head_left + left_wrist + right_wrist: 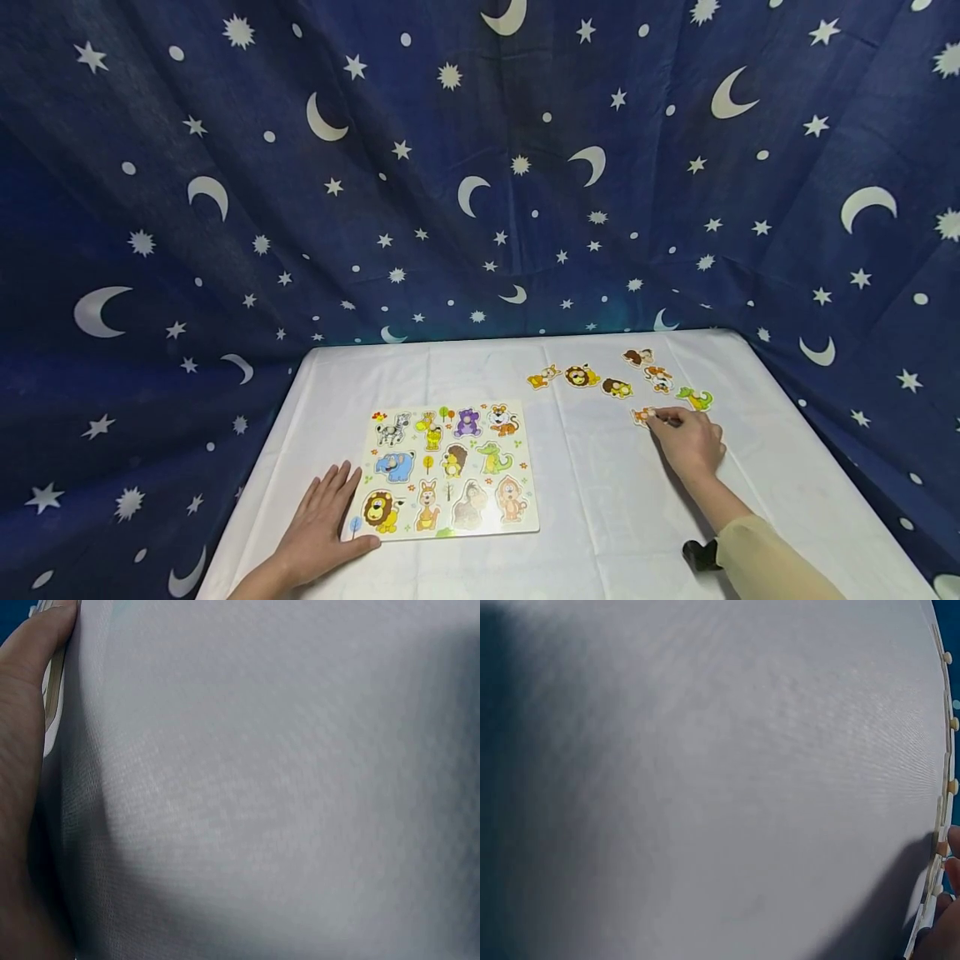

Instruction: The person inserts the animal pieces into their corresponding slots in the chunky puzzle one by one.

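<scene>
On the white table lies an animal puzzle board with a zebra, giraffe, elephant, lion and others pictured on it. My left hand lies flat at the board's lower left corner, fingers straight, thumb at the front edge. To the right, my right hand pinches a small orange animal puzzle piece between thumb and fingers. That piece is partly hidden by the fingertips, so its animal is unclear. In the right wrist view, the fingers are at the frame's edge, beside pieces with small knobs.
Several loose pieces lie beyond the right hand: a kangaroo, a lion, a hedgehog, a brown piece, a tiger and a crocodile. A blue star-and-moon curtain hangs behind the table.
</scene>
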The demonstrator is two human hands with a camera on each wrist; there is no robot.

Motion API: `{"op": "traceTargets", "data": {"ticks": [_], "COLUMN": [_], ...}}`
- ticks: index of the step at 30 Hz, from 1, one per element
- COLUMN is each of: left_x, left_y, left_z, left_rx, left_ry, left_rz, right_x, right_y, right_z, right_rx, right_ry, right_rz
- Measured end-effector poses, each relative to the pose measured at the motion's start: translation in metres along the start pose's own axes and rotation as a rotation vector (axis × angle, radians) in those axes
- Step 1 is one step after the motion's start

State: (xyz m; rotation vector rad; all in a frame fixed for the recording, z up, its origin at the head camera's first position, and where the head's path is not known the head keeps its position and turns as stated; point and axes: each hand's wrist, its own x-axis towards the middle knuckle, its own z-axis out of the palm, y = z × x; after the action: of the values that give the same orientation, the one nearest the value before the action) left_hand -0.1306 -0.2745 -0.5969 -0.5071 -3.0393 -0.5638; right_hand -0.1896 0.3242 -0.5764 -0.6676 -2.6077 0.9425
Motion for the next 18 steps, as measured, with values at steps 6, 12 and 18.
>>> {"op": "traceTargets", "data": {"ticks": [6, 12, 18], "left_x": [-0.0005, -0.0009, -0.0002], "left_y": [0.001, 0.0005, -0.0002], "left_z": [-0.0012, -0.0003, 0.0], "left_rx": [-0.01, 0.003, -0.005], "left_ry": [0.003, 0.043, 0.017], "left_rz": [0.001, 0.031, 0.015], "right_x": [0.0014, 0.0023, 0.0045], "right_y": [0.0002, -0.0005, -0.0007], "right_z": [0.0028, 0.0044, 0.0051], "right_rx": [0.004, 0.011, -0.003], "right_ry": [0.014, 0.018, 0.017], "right_rz": [0.0, 0.019, 0.045]}}
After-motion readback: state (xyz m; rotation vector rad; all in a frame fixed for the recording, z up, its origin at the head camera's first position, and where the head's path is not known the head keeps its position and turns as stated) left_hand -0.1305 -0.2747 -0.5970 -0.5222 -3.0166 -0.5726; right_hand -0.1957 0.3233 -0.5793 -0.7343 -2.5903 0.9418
